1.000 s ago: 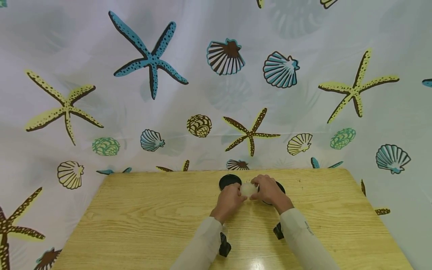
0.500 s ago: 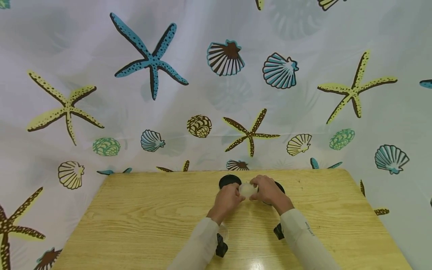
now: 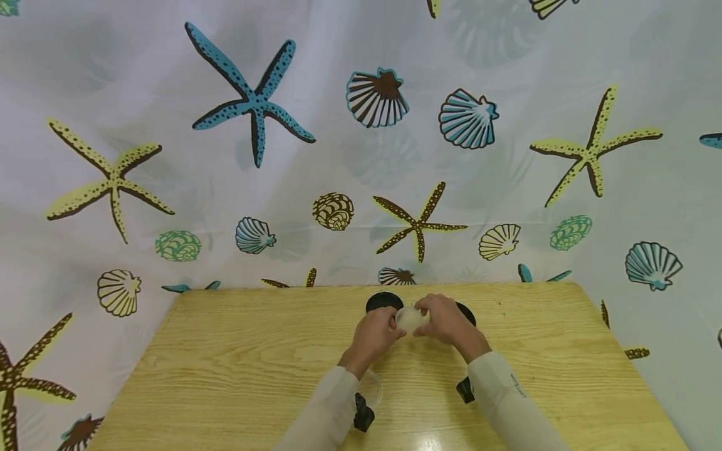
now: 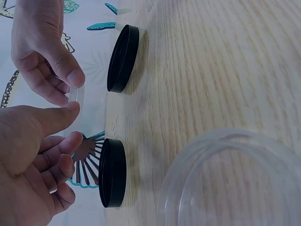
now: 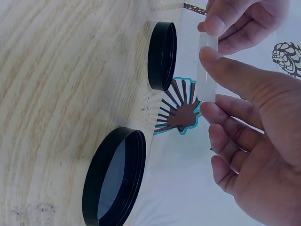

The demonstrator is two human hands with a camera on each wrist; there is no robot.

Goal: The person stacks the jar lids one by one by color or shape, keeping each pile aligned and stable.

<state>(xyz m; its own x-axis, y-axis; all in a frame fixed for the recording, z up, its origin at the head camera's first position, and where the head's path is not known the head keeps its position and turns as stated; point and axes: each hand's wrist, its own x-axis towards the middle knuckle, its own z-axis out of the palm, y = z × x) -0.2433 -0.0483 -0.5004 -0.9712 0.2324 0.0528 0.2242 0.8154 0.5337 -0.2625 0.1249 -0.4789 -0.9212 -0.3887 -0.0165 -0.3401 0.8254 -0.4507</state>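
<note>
Leftward, and a touch toward the person, the left hand [image 3: 370, 337] and the translucent disc [image 3: 410, 319] had shifted since the earlier head frames, while the right hand [image 3: 447, 318] had hardly stirred. Everything could be placed from the farther black lid [image 3: 385, 302], which rested on the surface [image 3: 254, 351]. Just to the right of that lid and on the person's side of it, the disc was held up off the surface, between the hands. Both wrist views caught it nearly edge-on, so it lay about level, its long profile running from one hand to the other and its thin side upright. Each of the hands had a narrow pinch on its rim, the left at the end closer to the farther black lid, the right at the opposite end; the left hand was thus the nearer to that lid. Because the plastic was pale and soft in outline, it was hard to say whether the disc was solid or hollow. Well to the right of the farther black lid stood the nearer black lid [image 3: 466, 315], and toward the person from it a clear round piece [image 3: 372, 389] lay by the left wrist.
</note>
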